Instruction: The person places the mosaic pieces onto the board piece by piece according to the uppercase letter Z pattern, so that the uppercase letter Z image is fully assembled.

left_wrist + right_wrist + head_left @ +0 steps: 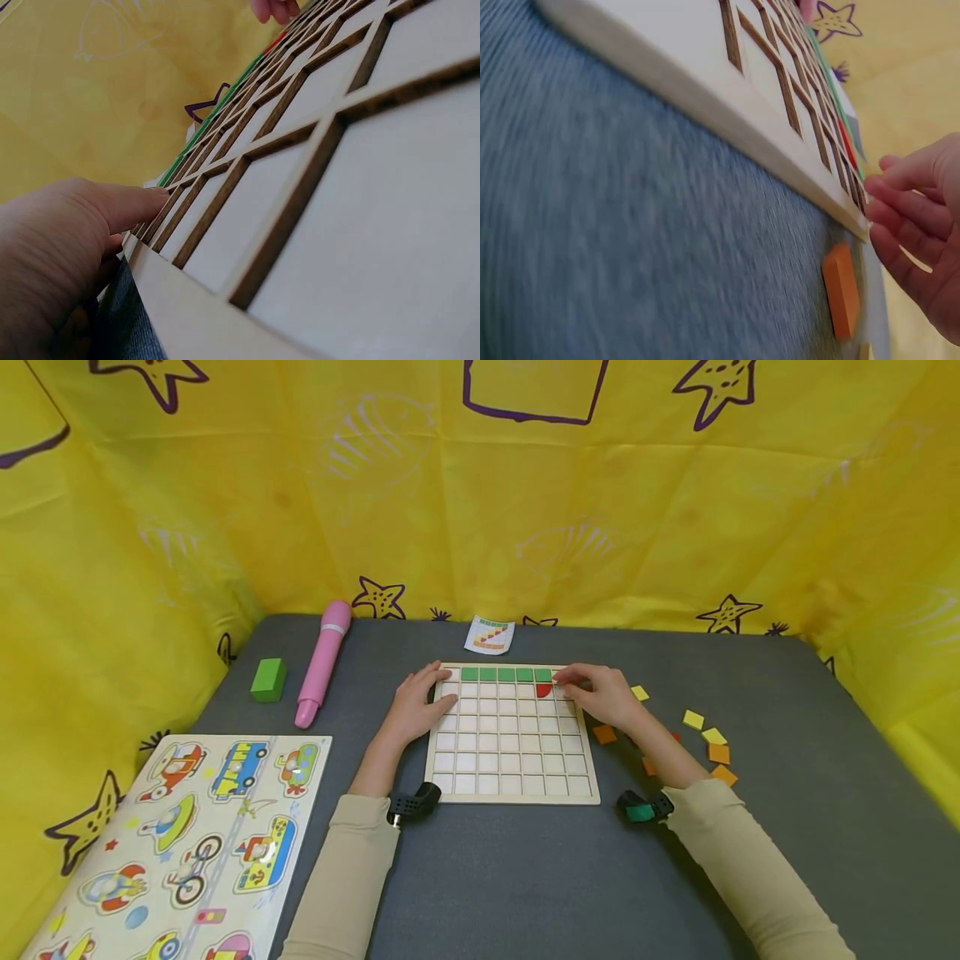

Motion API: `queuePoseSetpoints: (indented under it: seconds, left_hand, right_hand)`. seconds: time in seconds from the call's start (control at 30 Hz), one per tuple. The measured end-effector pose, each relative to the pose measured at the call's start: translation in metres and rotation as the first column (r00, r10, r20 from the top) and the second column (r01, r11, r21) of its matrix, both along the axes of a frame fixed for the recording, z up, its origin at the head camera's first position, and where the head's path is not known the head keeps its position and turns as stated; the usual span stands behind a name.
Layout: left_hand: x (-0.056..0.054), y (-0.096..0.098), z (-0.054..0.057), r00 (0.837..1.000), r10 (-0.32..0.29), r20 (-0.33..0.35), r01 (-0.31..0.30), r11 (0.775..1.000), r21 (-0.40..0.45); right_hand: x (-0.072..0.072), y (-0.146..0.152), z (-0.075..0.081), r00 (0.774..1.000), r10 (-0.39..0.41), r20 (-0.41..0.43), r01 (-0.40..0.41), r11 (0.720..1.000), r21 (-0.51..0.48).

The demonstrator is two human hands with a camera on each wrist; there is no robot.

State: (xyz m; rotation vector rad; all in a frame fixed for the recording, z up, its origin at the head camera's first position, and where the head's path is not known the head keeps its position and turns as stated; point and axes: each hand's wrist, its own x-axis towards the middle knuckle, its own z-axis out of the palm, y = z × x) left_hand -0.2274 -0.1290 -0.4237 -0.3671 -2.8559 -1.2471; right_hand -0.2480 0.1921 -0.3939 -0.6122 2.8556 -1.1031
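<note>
A light wooden grid board with white squares lies between the hands. Green square tiles line its far row, and a red rounded tile sits just below that row near the right end. My left hand rests at the board's far left corner, thumb laid over the frame and the other fingers along the side edge. My right hand is at the far right corner, fingertips over the squares there beside the last green tile; no piece shows between its fingers.
Loose yellow tiles and orange tiles lie right of the board, some partly behind the right forearm. A small pattern card lies beyond the board. Leftward are a pink microphone-like stick, a green block and a vehicle picture puzzle.
</note>
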Motion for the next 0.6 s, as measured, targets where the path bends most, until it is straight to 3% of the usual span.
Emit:
queuePoseSetpoints:
  seconds: [0.23,0.4,0.6]
  left_hand:
    - [0.0,-0.001,0.0,1.0,-0.002,0.0,0.002,1.0,0.0]
    - [0.002,-0.001,0.001,1.0,0.002,-0.001,-0.002,1.0,-0.002]
    - [0.001,0.0,0.0,1.0,-0.001,-0.004,0.001,1.0,-0.01]
  right_hand:
    - [0.0,0.041,0.007,0.998,-0.047,-0.033,0.05,0.992,0.114]
    - [0.001,0.068,0.011,0.999,-0.053,0.012,0.05,0.981,0.188]
    - [0.004,0.08,0.008,0.994,-0.089,0.056,0.077,0.978,0.193]
